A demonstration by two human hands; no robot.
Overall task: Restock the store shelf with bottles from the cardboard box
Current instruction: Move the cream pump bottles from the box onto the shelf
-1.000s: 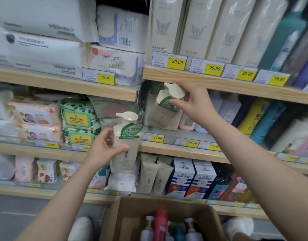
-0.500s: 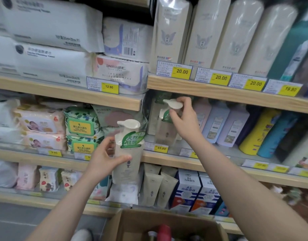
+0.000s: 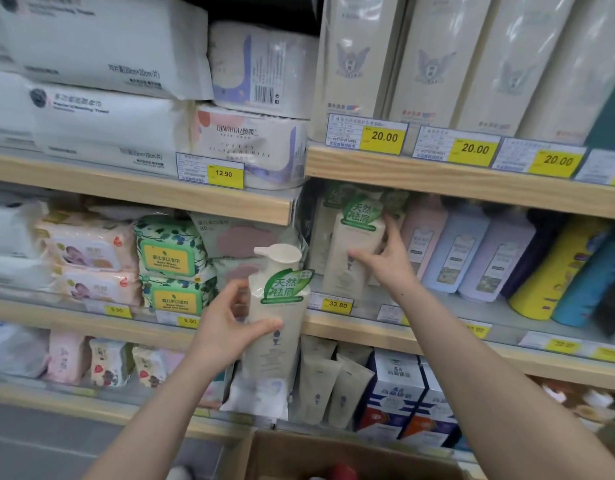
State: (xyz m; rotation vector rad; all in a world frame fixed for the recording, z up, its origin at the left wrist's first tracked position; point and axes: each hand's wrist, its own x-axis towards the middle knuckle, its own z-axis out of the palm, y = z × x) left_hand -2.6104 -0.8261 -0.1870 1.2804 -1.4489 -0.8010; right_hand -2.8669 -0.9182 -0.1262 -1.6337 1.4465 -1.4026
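Your left hand (image 3: 230, 327) grips a cream pump bottle (image 3: 278, 306) around its middle, thumb across the front and fingers wrapped behind, out of sight. It is upright in the air in front of the shelf edge (image 3: 368, 329), its pump head pointing left and its green label facing you.

Your right hand (image 3: 385, 261) reaches into the middle shelf, where a second bottle (image 3: 354, 251) of the same kind stands upright on the shelf board above the 33.80 tag (image 3: 337, 304). The fingers are spread: the thumb lies on the front of that bottle and the other fingers run up its right side. Whether they squeeze it or only rest against it, you cannot tell. Its pump head is hidden under the shelf above.

Just right of that bottle stand a pink bottle (image 3: 424, 233) and two lilac ones. The cardboard box (image 3: 299, 452) sits at the bottom, below your arms, with a red cap (image 3: 340, 472) showing inside.
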